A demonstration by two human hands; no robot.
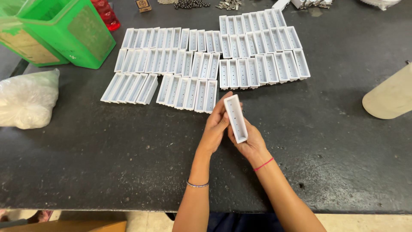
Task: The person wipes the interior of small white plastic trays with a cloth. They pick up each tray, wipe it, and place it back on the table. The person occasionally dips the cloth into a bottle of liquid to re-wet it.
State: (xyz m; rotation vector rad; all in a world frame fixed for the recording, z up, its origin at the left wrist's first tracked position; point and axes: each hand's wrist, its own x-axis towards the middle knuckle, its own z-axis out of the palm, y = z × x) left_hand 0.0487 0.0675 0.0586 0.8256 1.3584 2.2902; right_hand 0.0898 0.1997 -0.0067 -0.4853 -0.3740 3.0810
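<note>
I hold a long white plastic tray (236,118) with small holes in its floor, open side up, above the dark table (107,146). My right hand (249,144) cradles it from underneath. My left hand (216,126) presses its fingers against the tray's left wall. Just beyond my hands lie several rows of identical white trays (206,60), packed side by side across the middle of the table.
A green plastic bin (68,32) stands at the back left, with a red object (106,15) beside it. A clear bag of white material (28,99) lies at the left edge. A cream cylinder (390,96) lies at the right. Small metal parts (193,4) are scattered along the far edge.
</note>
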